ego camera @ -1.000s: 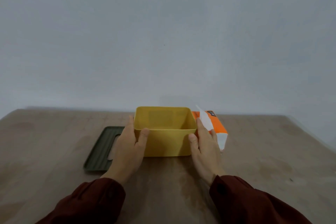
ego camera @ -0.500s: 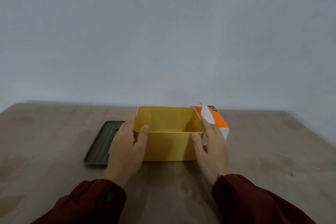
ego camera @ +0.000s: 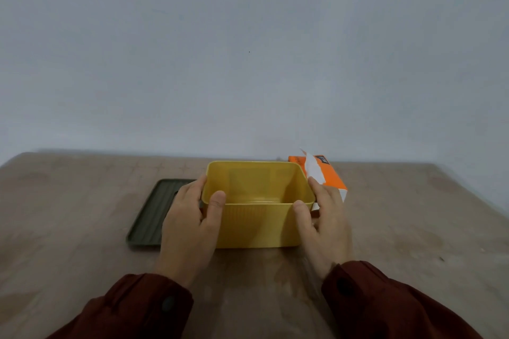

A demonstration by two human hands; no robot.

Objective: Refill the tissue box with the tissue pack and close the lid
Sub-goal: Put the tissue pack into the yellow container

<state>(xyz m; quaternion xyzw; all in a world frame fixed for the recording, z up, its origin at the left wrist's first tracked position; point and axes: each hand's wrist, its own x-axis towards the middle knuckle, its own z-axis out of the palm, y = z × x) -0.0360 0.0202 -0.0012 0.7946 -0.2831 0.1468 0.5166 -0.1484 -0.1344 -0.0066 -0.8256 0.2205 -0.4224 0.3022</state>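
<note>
A yellow tissue box (ego camera: pixel 256 224) stands open and empty in the middle of the table. My left hand (ego camera: pixel 190 224) grips its left end, thumb on the front rim. My right hand (ego camera: pixel 326 224) grips its right end the same way. An orange and white tissue pack (ego camera: pixel 327 176) lies just behind and right of the box, a white tissue sticking up from its top. The dark green ribbed lid (ego camera: pixel 154 215) lies flat on the table to the left of the box, partly hidden by my left hand.
The brown wooden table (ego camera: pixel 413 228) runs to a plain pale wall at the back. Its right edge slants in at the far right. Dark red sleeves cover both forearms at the bottom of the view.
Both hands have pulled the yellow box a little nearer to me and keep hold of its ends. The pack and lid stay where they were.
</note>
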